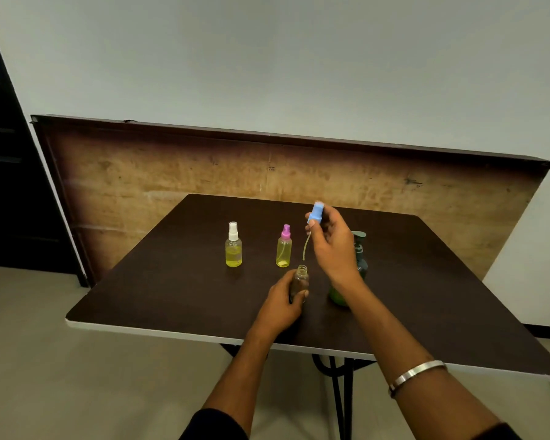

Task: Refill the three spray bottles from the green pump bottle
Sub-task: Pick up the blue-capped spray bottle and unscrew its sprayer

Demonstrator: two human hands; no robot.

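Your left hand (283, 301) is wrapped around the uncapped spray bottle (300, 282), holding it upright on the dark table (172, 281) with its open neck showing above your fingers. Your right hand (332, 246) is raised above and just right of that neck, pinching the blue spray head (315, 212); its thin dip tube (305, 247) hangs free, its tip above the bottle's mouth and not in it. The green pump bottle (358, 265) stands behind your right wrist, partly hidden. Count three spray bottles: the one you hold, the pink-capped bottle (284, 247) just beyond it, and the white-capped bottle (233, 246) further left, both holding yellow liquid. One pump bottle. A silver bangle (416, 374) sits on your right forearm.
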